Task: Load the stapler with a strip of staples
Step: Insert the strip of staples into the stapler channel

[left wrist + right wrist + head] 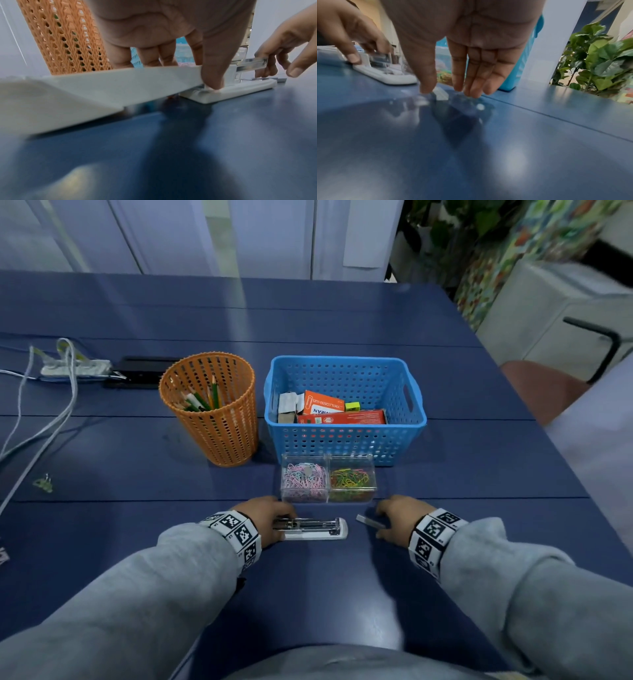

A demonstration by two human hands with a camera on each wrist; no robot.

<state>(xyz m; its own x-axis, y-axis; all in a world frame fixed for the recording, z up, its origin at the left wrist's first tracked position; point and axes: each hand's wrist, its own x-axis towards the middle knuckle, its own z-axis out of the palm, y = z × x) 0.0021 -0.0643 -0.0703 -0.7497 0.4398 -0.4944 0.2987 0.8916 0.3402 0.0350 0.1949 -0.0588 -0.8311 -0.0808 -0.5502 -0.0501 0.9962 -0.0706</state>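
The white stapler lies open on the blue table, its metal magazine facing up and its lid swung back toward my left wrist. My left hand grips its rear end, the thumb pressing on the base and the fingers on the far side. A short grey strip of staples lies flat on the table just right of the stapler. My right hand reaches down over it with straight fingers. The thumb tip touches the strip, which lies between the thumb and the fingertips.
Just behind the hands stands a clear two-part box of paper clips. Behind it are a blue basket with boxes and an orange pencil cup. Cables and a binder clip lie at the left.
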